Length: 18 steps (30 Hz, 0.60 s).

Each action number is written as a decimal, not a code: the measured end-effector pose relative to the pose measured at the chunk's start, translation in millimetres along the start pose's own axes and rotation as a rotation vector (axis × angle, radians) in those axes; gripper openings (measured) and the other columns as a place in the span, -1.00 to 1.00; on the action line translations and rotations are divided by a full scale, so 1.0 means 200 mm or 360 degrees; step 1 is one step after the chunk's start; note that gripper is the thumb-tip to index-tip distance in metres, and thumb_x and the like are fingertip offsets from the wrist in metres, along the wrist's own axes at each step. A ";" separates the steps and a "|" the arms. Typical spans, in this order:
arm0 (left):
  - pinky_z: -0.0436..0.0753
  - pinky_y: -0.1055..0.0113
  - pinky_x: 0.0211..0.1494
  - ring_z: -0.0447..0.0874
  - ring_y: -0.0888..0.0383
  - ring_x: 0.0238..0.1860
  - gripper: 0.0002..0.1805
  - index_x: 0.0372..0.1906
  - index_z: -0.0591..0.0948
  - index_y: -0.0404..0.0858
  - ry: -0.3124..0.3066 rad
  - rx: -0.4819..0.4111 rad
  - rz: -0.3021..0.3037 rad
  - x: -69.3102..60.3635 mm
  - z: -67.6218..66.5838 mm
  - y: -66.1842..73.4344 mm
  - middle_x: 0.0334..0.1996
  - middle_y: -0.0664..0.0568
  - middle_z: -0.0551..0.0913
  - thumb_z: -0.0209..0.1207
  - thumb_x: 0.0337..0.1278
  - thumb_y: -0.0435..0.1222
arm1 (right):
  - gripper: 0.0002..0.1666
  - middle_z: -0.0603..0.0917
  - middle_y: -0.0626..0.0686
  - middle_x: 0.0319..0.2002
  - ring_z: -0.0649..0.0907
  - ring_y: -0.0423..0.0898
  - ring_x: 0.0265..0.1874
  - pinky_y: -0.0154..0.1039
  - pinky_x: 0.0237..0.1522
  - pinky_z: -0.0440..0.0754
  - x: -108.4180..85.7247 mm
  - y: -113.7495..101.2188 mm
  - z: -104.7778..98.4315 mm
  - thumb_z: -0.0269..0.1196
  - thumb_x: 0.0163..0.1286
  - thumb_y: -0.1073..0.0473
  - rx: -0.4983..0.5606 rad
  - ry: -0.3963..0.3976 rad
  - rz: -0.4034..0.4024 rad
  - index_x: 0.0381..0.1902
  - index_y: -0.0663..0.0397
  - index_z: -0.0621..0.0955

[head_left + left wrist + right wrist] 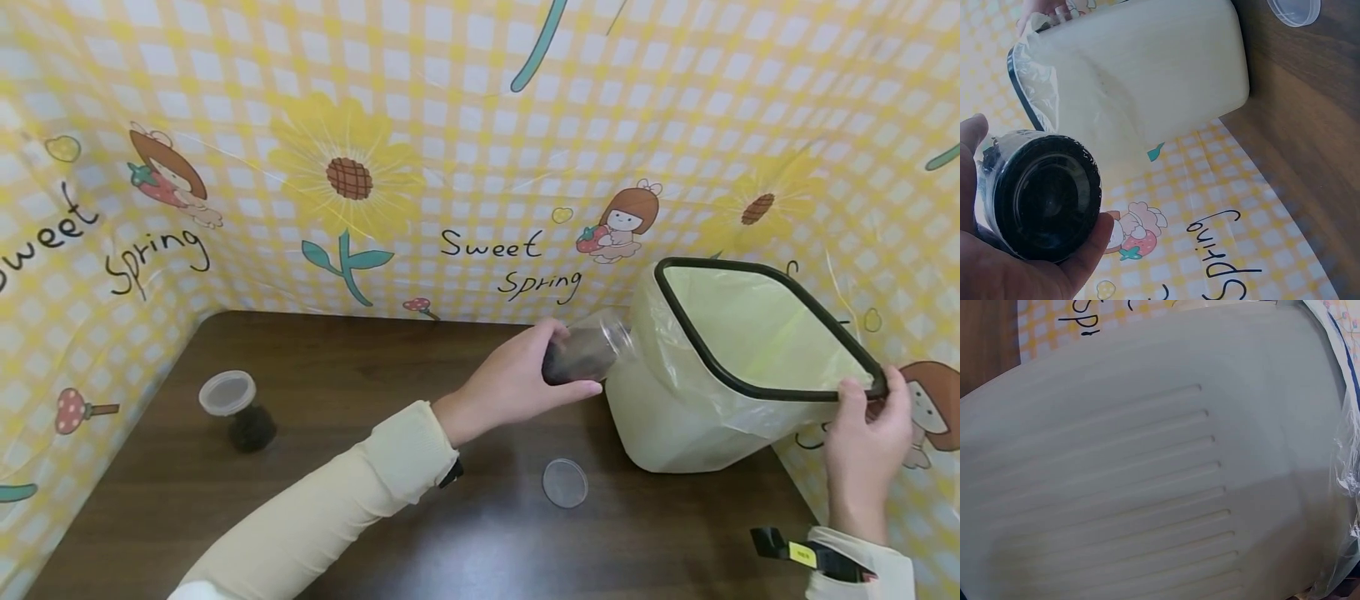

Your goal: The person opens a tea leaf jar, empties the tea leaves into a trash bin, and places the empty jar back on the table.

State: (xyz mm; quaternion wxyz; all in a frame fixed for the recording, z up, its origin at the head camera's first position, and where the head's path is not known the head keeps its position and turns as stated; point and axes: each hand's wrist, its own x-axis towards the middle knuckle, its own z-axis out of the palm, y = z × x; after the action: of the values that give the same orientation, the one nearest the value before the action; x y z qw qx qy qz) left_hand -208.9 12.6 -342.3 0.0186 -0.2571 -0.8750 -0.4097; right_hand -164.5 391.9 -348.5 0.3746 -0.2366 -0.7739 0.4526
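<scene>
My left hand point(517, 375) grips a clear jar point(588, 346) with dark contents, tipped on its side with its mouth toward the bin's wall. In the left wrist view the jar's dark round base point(1050, 197) faces the camera, between thumb and fingers. My right hand point(870, 446) holds the black rim point(787, 393) of a pale trash bin point(675, 425) at its near right corner. A thin clear bag lines the bin and hangs over its outside. The right wrist view shows only the ribbed bin wall point(1147, 456); the hand is out of sight there.
On the brown table point(337, 517), a clear round lid point(565, 483) lies in front of the bin. At the left stands another jar point(252, 429) with dark contents and a translucent top point(227, 392). A yellow checked cloth point(450, 167) hangs behind and at both sides.
</scene>
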 end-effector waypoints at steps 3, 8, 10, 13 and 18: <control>0.54 0.23 0.19 0.57 0.16 0.09 -0.18 0.29 0.44 -0.16 -0.0002 0.0019 0.0021 0.02 0.00 0.02 0.09 0.11 0.59 0.36 0.08 0.25 | -0.36 0.45 -0.12 0.16 0.42 -0.33 0.03 -0.42 0.16 0.33 0.00 0.00 0.00 0.01 0.52 0.06 0.0011 -0.0004 0.0013 0.53 0.00 0.32; 0.56 0.25 0.13 0.56 0.20 0.03 -0.19 0.27 0.44 -0.14 0.0010 0.0028 0.0034 0.05 0.00 0.05 0.06 0.15 0.56 0.38 0.06 0.25 | -0.37 0.45 -0.18 0.10 0.43 -0.33 0.00 -0.43 0.11 0.33 0.00 0.00 0.00 0.00 0.53 0.08 0.0024 -0.0001 0.0007 0.51 0.00 0.34; 0.56 0.26 0.12 0.55 0.21 0.02 -0.19 0.27 0.44 -0.13 0.0023 0.0034 0.0052 0.07 0.01 0.06 0.05 0.16 0.56 0.38 0.05 0.25 | -0.38 0.45 -0.21 0.06 0.43 -0.34 -0.02 -0.44 0.07 0.32 0.01 0.00 0.00 0.01 0.53 0.08 0.0031 0.0006 -0.0001 0.51 0.00 0.35; 0.56 0.27 0.11 0.53 0.23 0.00 -0.18 0.27 0.45 -0.14 0.0048 0.0054 0.0078 0.10 0.02 0.07 0.03 0.15 0.56 0.40 0.02 0.25 | -0.38 0.44 -0.21 0.05 0.43 -0.34 -0.03 -0.45 0.06 0.32 0.01 0.00 0.00 0.00 0.53 0.08 0.0025 0.0007 -0.0006 0.51 0.01 0.35; 0.57 0.27 0.06 0.54 0.24 -0.02 -0.17 0.25 0.47 -0.16 0.0074 0.0110 0.0122 0.13 0.02 0.10 0.01 0.14 0.57 0.41 0.00 0.26 | -0.38 0.44 -0.21 0.05 0.42 -0.35 -0.04 -0.44 0.06 0.31 0.00 0.00 0.00 0.00 0.54 0.08 0.0014 0.0004 0.0004 0.51 0.01 0.34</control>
State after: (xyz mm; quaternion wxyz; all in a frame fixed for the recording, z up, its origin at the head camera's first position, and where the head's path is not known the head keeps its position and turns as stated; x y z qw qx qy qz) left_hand -221.9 37.8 -324.6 0.0636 -0.2802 -0.8774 -0.3842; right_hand -165.1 391.5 -348.4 0.3762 -0.2364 -0.7711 0.4562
